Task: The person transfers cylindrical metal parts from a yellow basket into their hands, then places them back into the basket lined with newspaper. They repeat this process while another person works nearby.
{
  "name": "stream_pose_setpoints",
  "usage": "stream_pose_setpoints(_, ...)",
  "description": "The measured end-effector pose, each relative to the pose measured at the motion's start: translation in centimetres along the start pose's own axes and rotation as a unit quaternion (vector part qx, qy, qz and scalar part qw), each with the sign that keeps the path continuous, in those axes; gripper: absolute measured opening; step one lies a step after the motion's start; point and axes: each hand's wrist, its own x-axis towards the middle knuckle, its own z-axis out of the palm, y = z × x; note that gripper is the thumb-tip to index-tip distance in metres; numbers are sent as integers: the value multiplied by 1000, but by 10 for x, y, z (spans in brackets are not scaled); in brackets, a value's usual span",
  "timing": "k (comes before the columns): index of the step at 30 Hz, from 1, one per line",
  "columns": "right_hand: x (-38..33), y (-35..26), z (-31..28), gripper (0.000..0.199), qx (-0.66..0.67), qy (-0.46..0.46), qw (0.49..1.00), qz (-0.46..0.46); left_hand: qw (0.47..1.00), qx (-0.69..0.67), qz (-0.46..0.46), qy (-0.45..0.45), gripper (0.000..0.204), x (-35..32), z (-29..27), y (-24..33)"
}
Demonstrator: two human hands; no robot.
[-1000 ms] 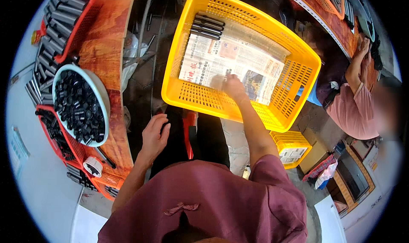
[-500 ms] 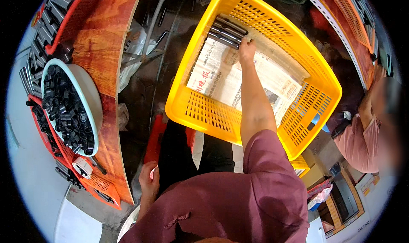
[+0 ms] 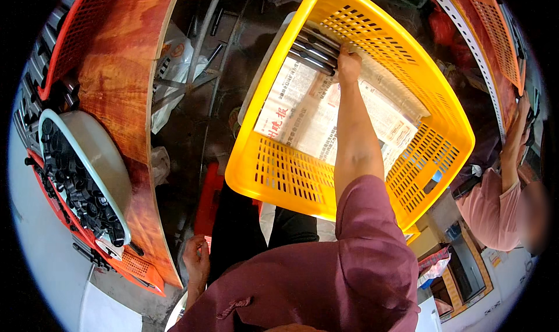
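Note:
Inside the yellow plastic basket (image 3: 273, 163), my right hand (image 3: 349, 66) is closed at the right ends of several shiny black tubes (image 3: 314, 51). They lie side by side at the basket's far left corner, and my fingertips are partly hidden there. Printed newspaper (image 3: 303, 113) lines the basket floor under the tubes and my forearm. My left hand (image 3: 197, 261) hangs low beside my left thigh, away from the basket. Its fingers are curled in, and whatever they may hold is too small to make out.
On the wooden table (image 3: 122, 52) at left, a pale tub (image 3: 113, 151) holds black plastic caps (image 3: 81, 180). Red baskets (image 3: 81, 35) with dark tubes stand around it. Metal bars (image 3: 204, 41) cross the floor beyond. Another person (image 3: 495, 209) works at the far right.
My view has shifted, so the table and tub appear further left. My right hand remains at the tube ends, now over them a little more. My left hand stays low by my thigh.

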Motion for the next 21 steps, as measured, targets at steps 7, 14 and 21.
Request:
stream_pose_setpoints(7,14,16,11,48,72,10,997,23,1000,14,-9,-15,15,8,-5,-17)
stream_pose_setpoints(14,-1,-7,11,45,273,45,959,57,999,5,-22,-26,15,17,-13,-12)
stream_pose_setpoints(21,-2,-16,4,45,336,-8,932,139,999,18,-13,-28,14,20,-18,-8)
